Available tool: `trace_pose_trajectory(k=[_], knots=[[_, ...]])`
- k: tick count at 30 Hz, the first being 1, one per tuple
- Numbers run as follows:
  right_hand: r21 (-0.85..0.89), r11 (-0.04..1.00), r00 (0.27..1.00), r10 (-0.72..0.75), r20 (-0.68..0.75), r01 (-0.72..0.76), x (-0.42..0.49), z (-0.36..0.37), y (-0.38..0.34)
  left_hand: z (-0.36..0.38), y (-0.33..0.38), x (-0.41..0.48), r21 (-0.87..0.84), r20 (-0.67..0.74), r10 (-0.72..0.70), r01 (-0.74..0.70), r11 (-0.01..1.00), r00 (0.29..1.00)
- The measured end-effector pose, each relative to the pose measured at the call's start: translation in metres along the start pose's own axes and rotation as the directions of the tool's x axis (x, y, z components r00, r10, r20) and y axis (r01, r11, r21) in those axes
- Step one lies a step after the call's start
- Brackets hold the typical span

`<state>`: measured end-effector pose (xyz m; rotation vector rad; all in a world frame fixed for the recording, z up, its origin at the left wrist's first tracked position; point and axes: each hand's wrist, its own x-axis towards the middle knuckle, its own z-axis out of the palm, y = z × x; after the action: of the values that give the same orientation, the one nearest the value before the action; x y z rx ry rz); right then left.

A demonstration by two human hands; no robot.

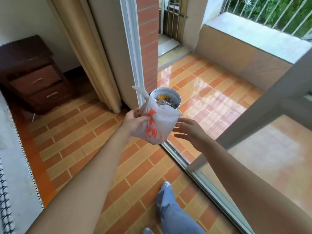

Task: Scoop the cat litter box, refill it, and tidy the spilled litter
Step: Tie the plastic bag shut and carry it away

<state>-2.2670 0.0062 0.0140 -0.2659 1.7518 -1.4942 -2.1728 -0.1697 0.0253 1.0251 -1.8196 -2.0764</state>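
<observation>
Orange-and-tan tiles cover the floor (76, 141) of a bedroom that opens onto a balcony, seen from a person's head camera. Far left of the metal bucket (176, 98), a dark wooden nightstand (33, 73) with drawers stands against the wall, and a beige curtain (87, 56) hangs between it and the bucket. A white sliding-door frame (133, 48) and a red brick pillar (148, 39) rise just left of and behind the bucket.

The person's left hand (135, 121) reaches out, its fingers (143, 118) pinching the knotted neck of a white plastic bag (155, 125) printed in red. The full, bulging bag hangs in the air in front of the bucket, hiding its lower part. The bucket is open and holds mixed rubbish.

Just right of the bucket and beside the bag, the right hand (189, 130) is held out, its fingers straight and spread, holding nothing.

Nearer the camera than the bucket, a leg in blue jeans (170, 208) steps forward in a grey shoe (166, 184). Right of the bucket lie glossy balcony tiles, a glass door panel (270, 157) and a low balcony wall (236, 53) topped by a white railing (270, 12).
</observation>
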Motion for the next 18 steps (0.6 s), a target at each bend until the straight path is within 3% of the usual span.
trace_pose_trajectory(k=[18], knots=[[0.123,0.989,0.989,0.095,-0.112,-0.081,0.22,-0.06,-0.053,0.057,0.032,0.246,0.178,0.036,-0.01,0.003,0.984,0.999]])
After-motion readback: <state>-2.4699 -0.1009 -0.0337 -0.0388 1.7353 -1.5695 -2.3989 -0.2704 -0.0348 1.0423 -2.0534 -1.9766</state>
